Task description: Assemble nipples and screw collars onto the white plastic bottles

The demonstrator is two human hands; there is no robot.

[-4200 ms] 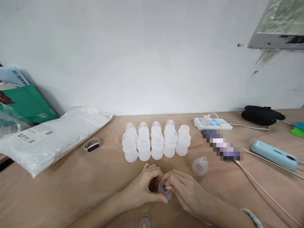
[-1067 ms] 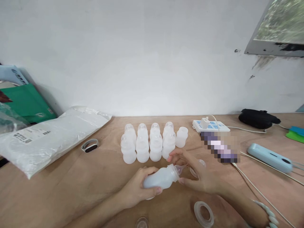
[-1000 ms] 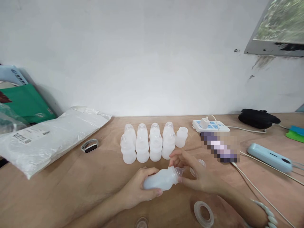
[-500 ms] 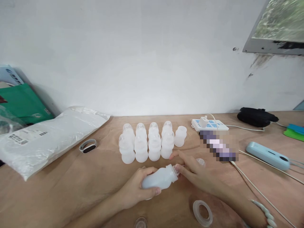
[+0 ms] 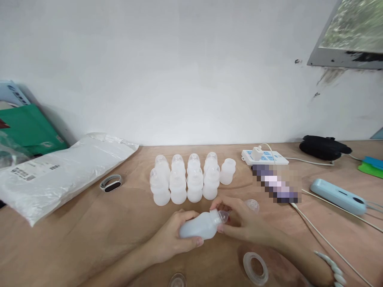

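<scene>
A frosted white baby bottle [image 5: 199, 227] lies tilted in my left hand [image 5: 170, 233], whose fingers and thumb wrap its body. Its neck points right and bears a clear nipple [image 5: 223, 216]. My right hand [image 5: 247, 223] closes around the neck, thumb below and index finger above at the collar's edge. Just behind that hand is a clear dome cap [image 5: 253, 205]. A translucent ring [image 5: 248, 267] lies near the table's front, and another clear round piece [image 5: 177, 280] is cut by the bottom edge.
Several capped bottles [image 5: 178, 189] stand in two rows, with one uncapped bottle [image 5: 228, 171] at their right. Around them are a grey wristband [image 5: 111, 184], a white plastic parcel [image 5: 68, 171], a power strip [image 5: 275, 158], a blurred phone [image 5: 273, 183], cables and a light blue device [image 5: 338, 196].
My right fingers have shifted from the nipple's tip back onto the bottle's neck, and more of the nipple shows. My left hand keeps its hold on the bottle, nearly still.
</scene>
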